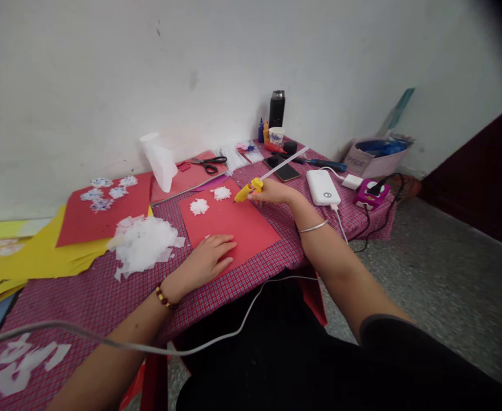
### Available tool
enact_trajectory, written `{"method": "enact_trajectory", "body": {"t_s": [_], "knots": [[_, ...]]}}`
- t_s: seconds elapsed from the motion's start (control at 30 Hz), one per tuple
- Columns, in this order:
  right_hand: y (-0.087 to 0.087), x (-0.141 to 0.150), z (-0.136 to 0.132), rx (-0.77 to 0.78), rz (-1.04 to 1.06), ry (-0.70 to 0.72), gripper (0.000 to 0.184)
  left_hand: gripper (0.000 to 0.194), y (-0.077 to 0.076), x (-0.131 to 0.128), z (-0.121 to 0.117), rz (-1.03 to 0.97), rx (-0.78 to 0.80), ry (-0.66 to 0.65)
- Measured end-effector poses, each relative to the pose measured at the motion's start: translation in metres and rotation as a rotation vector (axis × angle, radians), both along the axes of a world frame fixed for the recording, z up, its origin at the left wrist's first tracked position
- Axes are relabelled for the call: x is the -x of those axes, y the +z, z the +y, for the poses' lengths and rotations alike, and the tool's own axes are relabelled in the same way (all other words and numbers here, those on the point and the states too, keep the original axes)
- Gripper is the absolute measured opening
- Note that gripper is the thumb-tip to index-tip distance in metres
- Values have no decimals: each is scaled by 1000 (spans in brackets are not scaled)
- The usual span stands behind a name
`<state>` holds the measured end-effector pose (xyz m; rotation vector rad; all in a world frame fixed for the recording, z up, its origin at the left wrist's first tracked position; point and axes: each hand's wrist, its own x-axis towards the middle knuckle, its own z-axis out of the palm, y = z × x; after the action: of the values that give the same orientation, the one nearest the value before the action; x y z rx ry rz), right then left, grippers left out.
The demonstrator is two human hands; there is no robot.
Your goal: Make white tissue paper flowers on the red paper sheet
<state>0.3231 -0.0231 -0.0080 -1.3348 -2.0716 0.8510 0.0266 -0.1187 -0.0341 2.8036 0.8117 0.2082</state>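
My right hand [274,193] is closed round a yellow glue gun [248,190] with a white glue stick [284,163] poking out of its back. The gun's nozzle points down-left at a red paper sheet [234,225], just right of a white paper flower [222,193]. A second white flower [199,206] lies further left on the same sheet. My left hand [208,258] rests flat on the sheet's near left corner, fingers stretched out, holding nothing.
A heap of white paper scraps [145,244] lies left of the sheet, beyond it red [105,214] and yellow sheets [45,257]. Scissors [209,164], a phone [282,169], a white power bank [323,187], a black flask [276,108] and a grey cord [105,341] crowd the checked tablecloth [105,297].
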Motion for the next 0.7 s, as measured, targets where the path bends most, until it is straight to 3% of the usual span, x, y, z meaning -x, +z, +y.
{"method": "enact_trajectory", "body": {"t_s": [0.37,0.7], "knots": [[-5,-5,2,32,-12,34,20,37,2,0,-1,4,10,11],[-1,1,-3,52,68,-17,20,36,0,0,0,-6,-7,-1]]}}
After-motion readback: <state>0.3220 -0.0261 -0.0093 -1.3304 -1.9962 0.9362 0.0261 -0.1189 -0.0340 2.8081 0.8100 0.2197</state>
